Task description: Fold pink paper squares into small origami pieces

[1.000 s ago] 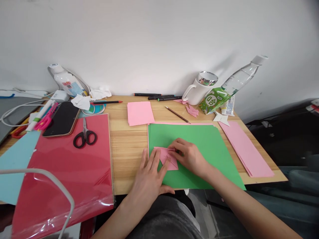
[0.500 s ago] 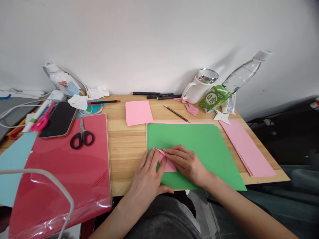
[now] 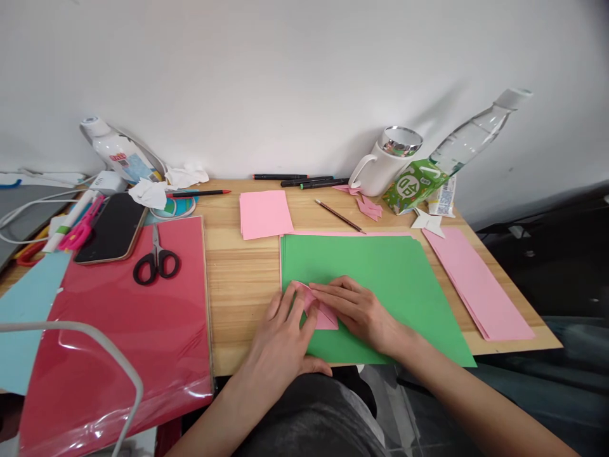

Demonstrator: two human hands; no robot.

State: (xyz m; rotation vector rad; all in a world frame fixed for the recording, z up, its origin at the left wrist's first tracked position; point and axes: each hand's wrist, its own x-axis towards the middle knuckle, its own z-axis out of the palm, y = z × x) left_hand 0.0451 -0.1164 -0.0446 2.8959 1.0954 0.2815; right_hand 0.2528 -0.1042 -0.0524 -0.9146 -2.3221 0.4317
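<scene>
A small folded piece of pink paper [image 3: 327,317] lies on a stack of green paper [image 3: 380,266] close to the table's front edge. My left hand [image 3: 284,330] holds its left side down, the fingertips on the upper fold and the thumb low near the edge. From the right, my right hand [image 3: 360,311] pinches the top fold with its fingers drawn together. The fingers of both hands cover part of the paper, so the exact fold is partly hidden.
Pink squares [image 3: 265,214] and pink strips [image 3: 476,282] flank the green stack. Behind are a pencil [image 3: 340,216], several pens, a white mug [image 3: 380,168], a drink carton [image 3: 413,185] and a water bottle [image 3: 476,139]. Scissors [image 3: 156,257] and a phone [image 3: 111,227] rest at left on red paper [image 3: 124,343].
The hands stay on the pink paper with only slight finger movement, the right fingertips shifting a little along the top fold. The view has shifted slightly.
</scene>
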